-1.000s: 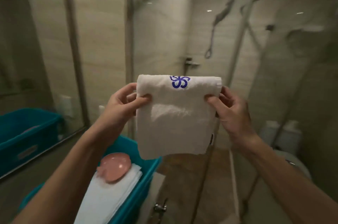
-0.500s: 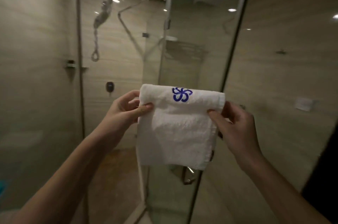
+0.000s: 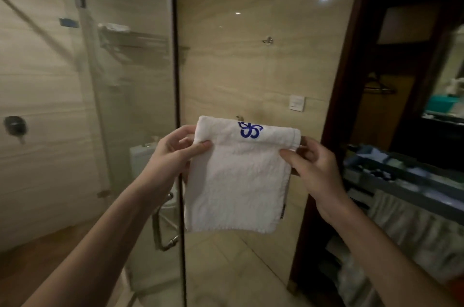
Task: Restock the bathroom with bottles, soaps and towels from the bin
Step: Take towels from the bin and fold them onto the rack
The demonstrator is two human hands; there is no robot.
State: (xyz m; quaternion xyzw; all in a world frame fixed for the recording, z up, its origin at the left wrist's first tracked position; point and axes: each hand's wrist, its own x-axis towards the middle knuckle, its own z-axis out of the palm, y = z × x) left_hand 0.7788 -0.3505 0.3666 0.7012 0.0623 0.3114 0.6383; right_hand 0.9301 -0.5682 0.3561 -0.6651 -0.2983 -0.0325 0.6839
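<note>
A folded white towel (image 3: 238,178) with a blue flower emblem near its top hangs in front of me at chest height. My left hand (image 3: 175,153) pinches its upper left edge between thumb and fingers. My right hand (image 3: 313,166) pinches its upper right edge the same way. The towel's lower half hangs free. The blue bin is out of view, apart from a small teal shape (image 3: 443,104) far off at the right.
A glass shower partition (image 3: 125,106) with a dark edge and a metal door handle (image 3: 160,229) stands left of the towel. A tiled wall (image 3: 251,68) with a hook and a switch plate (image 3: 296,103) lies behind. A dark door frame (image 3: 346,80) and a cart of linens (image 3: 406,181) stand at right.
The view has swung right, from the counter and blue bin past the shower to the wall and doorway. Both hands keep the same pinch on the towel.
</note>
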